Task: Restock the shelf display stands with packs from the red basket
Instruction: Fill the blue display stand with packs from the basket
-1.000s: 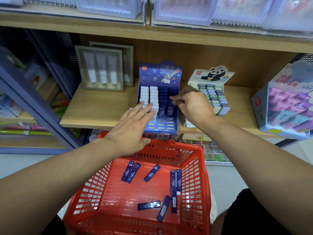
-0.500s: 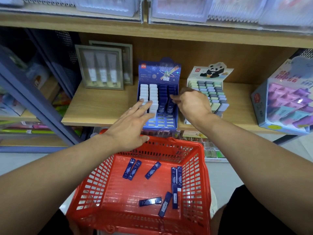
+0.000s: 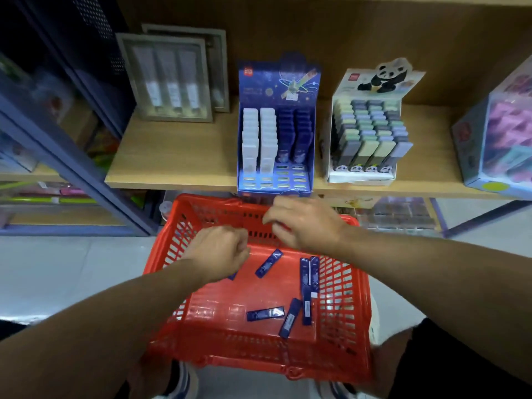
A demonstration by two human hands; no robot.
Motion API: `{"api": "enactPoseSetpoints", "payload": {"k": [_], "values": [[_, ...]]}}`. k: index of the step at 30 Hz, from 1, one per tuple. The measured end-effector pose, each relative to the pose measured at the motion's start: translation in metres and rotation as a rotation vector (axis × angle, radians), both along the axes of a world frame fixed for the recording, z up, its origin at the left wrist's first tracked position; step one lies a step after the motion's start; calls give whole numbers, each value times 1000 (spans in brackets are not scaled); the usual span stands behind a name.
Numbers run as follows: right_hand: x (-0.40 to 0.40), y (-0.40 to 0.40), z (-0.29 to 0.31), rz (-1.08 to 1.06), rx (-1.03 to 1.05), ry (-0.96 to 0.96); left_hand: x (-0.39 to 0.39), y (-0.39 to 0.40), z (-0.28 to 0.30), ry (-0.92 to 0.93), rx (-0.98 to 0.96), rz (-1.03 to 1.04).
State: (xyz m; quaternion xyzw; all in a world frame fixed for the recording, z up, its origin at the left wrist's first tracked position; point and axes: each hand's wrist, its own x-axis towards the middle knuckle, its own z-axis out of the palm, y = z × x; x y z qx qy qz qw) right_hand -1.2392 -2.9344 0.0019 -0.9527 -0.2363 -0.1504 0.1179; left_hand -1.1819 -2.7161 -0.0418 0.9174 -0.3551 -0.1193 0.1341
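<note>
Even, soft indoor light; my hands (image 3: pixel 218 251) smear with motion blur, frame edges bow and soften, floor (image 3: pixel 72 272) at left glares pale.

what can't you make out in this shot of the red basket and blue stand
Head view, the only one:
- Left hand: its curled fingers face away, so any hold is unclear; it covers most of one dark blue flat pack.
- Right hand: motion blur hides its fingertips.
- Blue cardboard display stand: print too small.
- Red plastic basket: forearm covers its near-left corner.
</note>
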Motion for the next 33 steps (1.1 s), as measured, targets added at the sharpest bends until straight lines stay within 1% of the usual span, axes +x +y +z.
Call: {"api": "enactPoseSetpoints", "payload": {"k": [1,2,3,4,5,6,8,9,12,15,18,21,23,25,29,31,33], "values": [[-4,4,-20,61,-127,162,1,8,-22,139,140,81],[-8,8,-41,90,-262,344,1,16,-42,271,222,167],[-11,10,-65,74,-380,522,1,23,-63,365,268,239],[-14,14,-89,21,-449,672,-2,28,-83,414,300,285],[-17,19,-111,-60,-467,808,-7,32,-99,441,329,307],[-21,23,-132,-162,-435,915,-11,33,-115,452,333,324],[-25,30,-168,-361,-300,1063,-18,28,-139,466,306,343],[-25,32,-184,-414,-248,1105,-19,22,-149,462,297,346],[-17,34,-221,-443,-186,1113,-16,-4,-170,429,227,331],[-7,30,-239,-446,-184,1115,-8,-21,-193,387,160,344],[-5,24,-243,-447,-237,1078,-1,-25,-209,374,211,394],[-13,17,-247,-485,-210,1078,2,-24,-220,433,231,495],[-24,14,-248,-539,-142,1125,0,-21,-223,474,247,526],[-33,14,-249,-628,-65,1170,-6,-19,-224,510,295,504],[-38,28,-251,-827,64,1139,-24,-13,-229,579,297,553],[-36,38,-253,-922,95,1129,-33,-9,-231,613,294,565],[-36,47,-255,-948,88,1152,-43,-5,-231,658,300,553]]}}
